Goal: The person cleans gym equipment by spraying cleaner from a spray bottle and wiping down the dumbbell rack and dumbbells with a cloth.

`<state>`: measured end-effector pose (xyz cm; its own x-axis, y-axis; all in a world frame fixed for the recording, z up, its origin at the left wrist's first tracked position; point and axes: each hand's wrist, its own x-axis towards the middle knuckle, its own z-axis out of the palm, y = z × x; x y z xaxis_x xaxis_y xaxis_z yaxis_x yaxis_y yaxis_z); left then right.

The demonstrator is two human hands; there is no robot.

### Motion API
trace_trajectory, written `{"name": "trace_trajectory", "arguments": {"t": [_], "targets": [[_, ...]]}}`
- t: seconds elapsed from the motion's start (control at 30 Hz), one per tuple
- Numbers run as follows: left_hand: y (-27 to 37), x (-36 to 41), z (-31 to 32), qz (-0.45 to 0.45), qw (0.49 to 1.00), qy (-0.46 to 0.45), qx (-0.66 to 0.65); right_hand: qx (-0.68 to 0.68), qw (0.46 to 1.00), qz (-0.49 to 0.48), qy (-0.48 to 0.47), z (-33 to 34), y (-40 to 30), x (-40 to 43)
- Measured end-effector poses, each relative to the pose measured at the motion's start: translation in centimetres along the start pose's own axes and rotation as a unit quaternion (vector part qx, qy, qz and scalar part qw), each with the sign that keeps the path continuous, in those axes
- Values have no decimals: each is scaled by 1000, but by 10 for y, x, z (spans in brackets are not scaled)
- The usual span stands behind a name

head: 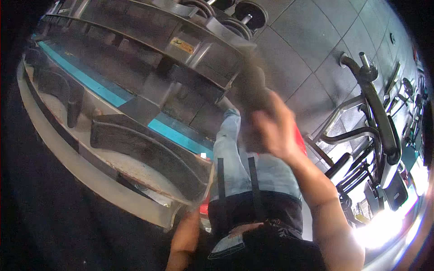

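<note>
My right hand (279, 130) is blurred by motion at the right end of the metal rack (115, 189). Its fingers are closed on a brownish-grey cloth (252, 84), which is also blurred and hangs over the ends of the lower rails. My left forearm (186, 227) rises from the bottom beside the rack's near corner. The left hand is almost wholly hidden behind that corner, so its grip cannot be made out. A small white tip (203, 155) and a patch of red (204, 208) show near it. Black moulded saddles (145, 142) sit in the rack's top tier.
Turquoise strips (183, 135) run along a middle rail. Round black dumbbells (251, 15) stand beyond the rack's far lower side. Dark floor tiles (305, 44) spread to the right, where a gym machine with a curved frame (379, 111) stands. Bright light glares at lower right.
</note>
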<state>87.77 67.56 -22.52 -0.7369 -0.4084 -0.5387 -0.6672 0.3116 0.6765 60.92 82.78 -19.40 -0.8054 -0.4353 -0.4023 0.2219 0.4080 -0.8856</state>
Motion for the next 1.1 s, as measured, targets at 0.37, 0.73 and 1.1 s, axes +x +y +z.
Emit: {"name": "trace_trajectory", "arguments": {"t": [0.37, 0.73, 1.1], "targets": [[24, 10, -2, 31, 998, -7, 48, -440, 838, -323, -13, 137, 85, 71], [39, 10, -6, -10, 1000, -21, 16, -177, 959, -216, 54, 100, 40, 58], [34, 35, -5, 144, 983, -26, 106, 22, 996, 82, -18, 66, 133, -69]]}}
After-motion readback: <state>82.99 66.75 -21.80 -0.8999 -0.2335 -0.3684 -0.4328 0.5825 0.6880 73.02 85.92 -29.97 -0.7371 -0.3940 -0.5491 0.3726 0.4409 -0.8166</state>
